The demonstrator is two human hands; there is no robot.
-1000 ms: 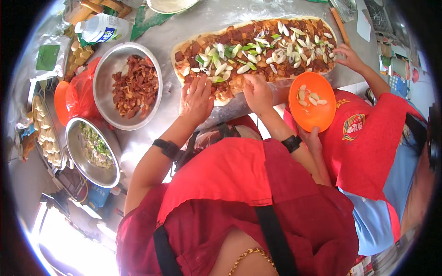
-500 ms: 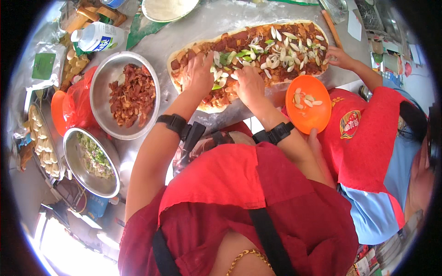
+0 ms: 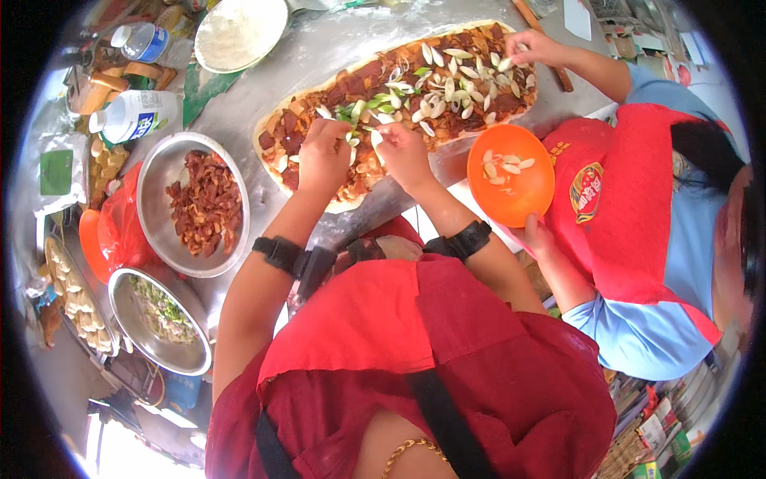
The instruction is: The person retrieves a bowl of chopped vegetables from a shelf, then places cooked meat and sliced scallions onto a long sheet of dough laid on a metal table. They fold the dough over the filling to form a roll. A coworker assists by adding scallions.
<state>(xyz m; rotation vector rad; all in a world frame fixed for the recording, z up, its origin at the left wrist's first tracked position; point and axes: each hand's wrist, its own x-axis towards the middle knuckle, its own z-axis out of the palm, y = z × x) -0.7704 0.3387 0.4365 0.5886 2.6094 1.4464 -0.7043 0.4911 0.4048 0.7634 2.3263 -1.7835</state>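
Observation:
A long flat sheet of dough (image 3: 349,207) lies before me, covered with chunks of reddish-brown meat (image 3: 359,83) and scattered slices of white and green scallion (image 3: 447,89). Over its left part, my left hand (image 3: 325,156) is closed in a pinch beside some green slices; whatever its fingertips hold is hidden. Close by on the right, my right hand (image 3: 404,157) pinches a pale scallion slice (image 3: 377,138) just above the topping. At the dough's right end a co-worker's hand (image 3: 533,49) holds slices too, while the other supports an orange bowl (image 3: 511,203) with several slices inside.
To my left stand a steel bowl of meat (image 3: 144,203) and another of chopped green-and-pale filling (image 3: 120,319). Beyond are plastic bottles (image 3: 148,116), a red bag (image 3: 128,231) and a tray of shaped dough pieces (image 3: 76,295). A floury bowl (image 3: 239,36) and a wooden stick (image 3: 558,68) lie farther back.
My right hand has lifted slightly, showing a scallion slice in its fingertips. The co-worker's hand has come in over the dough's far right end. The whole view has shifted a little.

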